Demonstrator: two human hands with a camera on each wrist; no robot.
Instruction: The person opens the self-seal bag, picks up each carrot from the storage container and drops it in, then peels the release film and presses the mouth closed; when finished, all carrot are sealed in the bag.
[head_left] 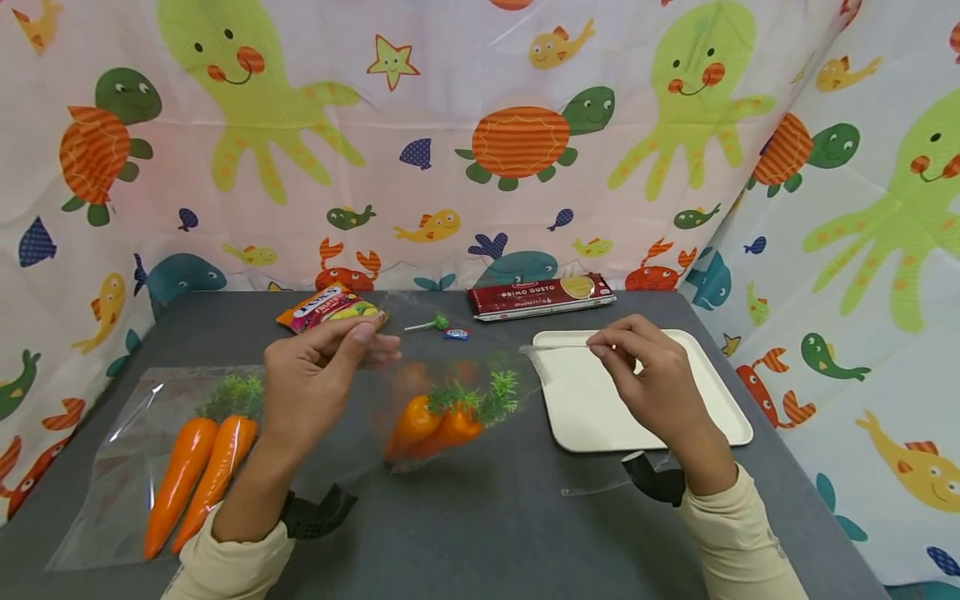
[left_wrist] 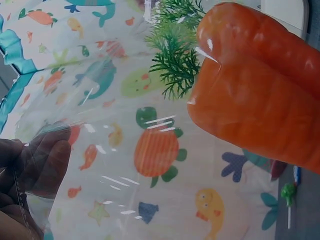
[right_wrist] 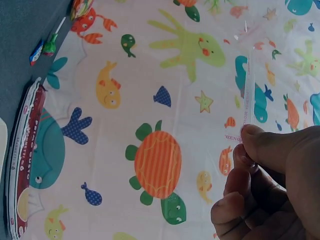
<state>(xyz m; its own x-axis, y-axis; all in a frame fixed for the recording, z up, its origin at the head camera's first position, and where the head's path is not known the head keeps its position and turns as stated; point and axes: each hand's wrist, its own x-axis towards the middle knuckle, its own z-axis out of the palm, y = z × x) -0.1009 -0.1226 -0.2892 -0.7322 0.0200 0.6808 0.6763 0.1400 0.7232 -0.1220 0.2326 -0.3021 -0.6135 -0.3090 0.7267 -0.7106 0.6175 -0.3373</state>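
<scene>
Above grey table (head_left: 480,533), clear bag (head_left: 450,392) with orange carrots (head_left: 431,425).

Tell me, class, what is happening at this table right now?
A person holds a clear plastic bag up above the grey table, the left hand pinching one top corner and the right hand the other. Toy carrots with green tops hang inside it. A second bag with two carrots lies flat at the left. A white tray, a spaghetti box, a snack packet and a lollipop also lie on the table.
</scene>
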